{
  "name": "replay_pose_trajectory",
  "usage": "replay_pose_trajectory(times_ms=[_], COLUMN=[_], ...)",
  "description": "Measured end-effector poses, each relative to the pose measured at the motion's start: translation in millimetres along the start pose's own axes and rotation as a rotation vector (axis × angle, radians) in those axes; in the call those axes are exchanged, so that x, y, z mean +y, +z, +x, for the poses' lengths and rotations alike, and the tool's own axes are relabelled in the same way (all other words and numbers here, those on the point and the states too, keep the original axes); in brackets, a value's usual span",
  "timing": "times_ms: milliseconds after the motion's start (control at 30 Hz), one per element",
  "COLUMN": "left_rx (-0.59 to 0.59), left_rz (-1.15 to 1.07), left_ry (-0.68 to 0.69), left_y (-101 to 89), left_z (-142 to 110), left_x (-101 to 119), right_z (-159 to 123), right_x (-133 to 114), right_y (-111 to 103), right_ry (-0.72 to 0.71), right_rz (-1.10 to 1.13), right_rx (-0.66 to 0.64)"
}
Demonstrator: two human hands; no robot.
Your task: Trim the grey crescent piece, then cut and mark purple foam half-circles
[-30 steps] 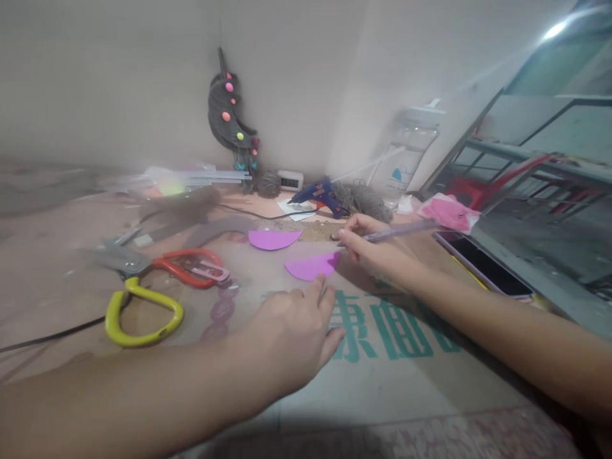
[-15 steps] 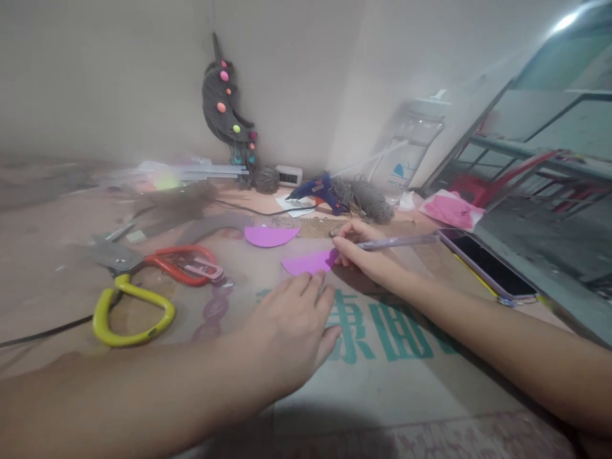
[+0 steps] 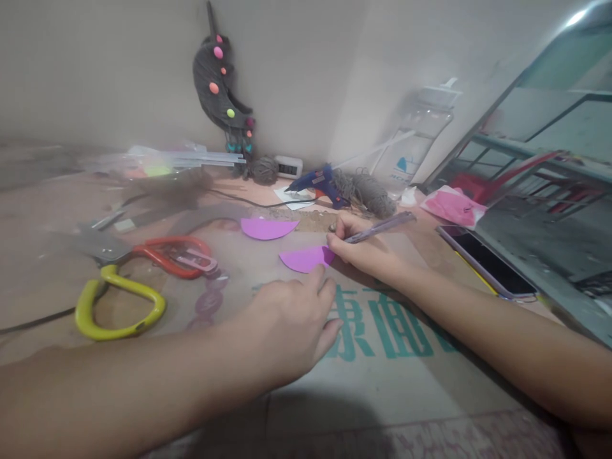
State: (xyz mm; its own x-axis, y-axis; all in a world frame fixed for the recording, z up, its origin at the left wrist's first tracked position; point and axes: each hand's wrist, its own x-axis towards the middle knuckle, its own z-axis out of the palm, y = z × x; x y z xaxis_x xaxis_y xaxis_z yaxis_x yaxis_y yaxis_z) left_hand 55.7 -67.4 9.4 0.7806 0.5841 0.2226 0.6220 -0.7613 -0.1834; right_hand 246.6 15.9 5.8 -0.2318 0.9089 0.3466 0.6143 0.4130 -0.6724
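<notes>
My right hand [image 3: 361,248] is closed round a pale purple pen [image 3: 382,227], with its tip down at the right end of a purple half-round paper piece [image 3: 306,258] on the cardboard. My left hand [image 3: 287,325] lies palm down on the cardboard, fingers stretched, fingertips just touching the near edge of that piece. A second purple half-round piece [image 3: 266,227] lies a little farther back.
Red-handled scissors [image 3: 162,254] and yellow-handled shears [image 3: 117,306] lie at the left. A blue glue gun [image 3: 318,183], grey yarn [image 3: 366,192], a clear water bottle [image 3: 414,146] and a dark moon-shaped ornament [image 3: 217,89] stand along the wall. A phone [image 3: 485,260] lies at the right.
The pen's tail has swung up and to the left in my right hand. My left hand's fingertips have crept forward to the purple piece. The view has tilted down slightly.
</notes>
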Motion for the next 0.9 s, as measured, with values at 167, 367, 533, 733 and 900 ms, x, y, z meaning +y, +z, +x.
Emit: replay_pose_trajectory(times_ms=[167,367,533,733,900], left_rx=[0.053,0.009,-0.014,-0.077,-0.056], left_rz=[0.000,-0.036,-0.028,-0.061,-0.078], left_ry=[0.027,-0.026,-0.031,-0.038,-0.020], left_y=[3.7,3.9,1.8,1.3,0.5], left_z=[-2.8,-4.1,-2.8,-0.8,-0.1], left_x=[-1.3,-0.2,0.9,0.2,-0.4], right_z=[-1.9,-4.7,-7.6,-9.4,-0.7], right_x=[-1.4,-5.3,-8.5,-11.7,-1.0], right_y=[-1.0,-0.2,-1.7,-0.2,2.0], right_ry=[0.015,0.043,0.046,0.040,0.061], right_rz=[0.020,0.227,0.213,0.571,0.769], right_rx=[0.027,0.063,0.011,-0.150,-0.161])
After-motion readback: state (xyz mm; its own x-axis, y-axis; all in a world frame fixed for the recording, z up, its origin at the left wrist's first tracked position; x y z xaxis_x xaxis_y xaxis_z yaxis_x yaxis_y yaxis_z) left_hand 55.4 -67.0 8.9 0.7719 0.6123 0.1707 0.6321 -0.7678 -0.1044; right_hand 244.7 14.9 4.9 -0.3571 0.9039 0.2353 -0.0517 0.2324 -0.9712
